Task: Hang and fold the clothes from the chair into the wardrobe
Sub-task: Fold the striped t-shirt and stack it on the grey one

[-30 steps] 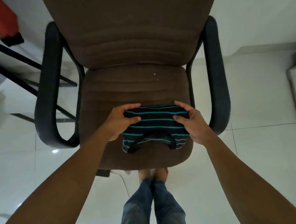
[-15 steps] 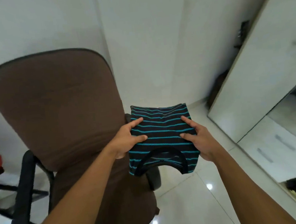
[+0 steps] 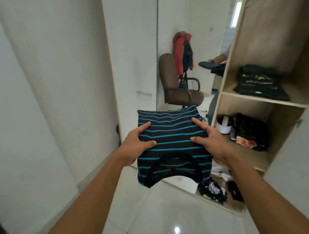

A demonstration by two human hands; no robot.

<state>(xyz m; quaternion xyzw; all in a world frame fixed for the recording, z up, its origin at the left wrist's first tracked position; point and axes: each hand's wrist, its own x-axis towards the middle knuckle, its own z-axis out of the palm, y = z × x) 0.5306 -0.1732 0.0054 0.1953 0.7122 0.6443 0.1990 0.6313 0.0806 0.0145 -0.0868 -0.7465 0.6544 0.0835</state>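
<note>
Turned into view since the earlier frame, the open wardrobe (image 3: 261,100) is being shown along the right of the frame, with dark folded clothes (image 3: 260,84) being kept on its shelves. The folded striped shirt (image 3: 172,136) is being held in mid-air at centre, just left of the wardrobe. It is being pinched at its sides by the left hand (image 3: 134,147) and the right hand (image 3: 212,141), forefinger and thumb spread on top, other fingers hidden beneath.

Two hands, the left hand (image 3: 134,146) and the right hand (image 3: 215,142), hold one folded striped shirt (image 3: 170,134). One open wardrobe (image 3: 277,29) shows three stacked compartments, with one pile of dark clothes (image 3: 260,84) in the upper one. One mirror (image 3: 197,18) reflects one brown chair (image 3: 173,88) and one red garment (image 3: 179,52).
</note>
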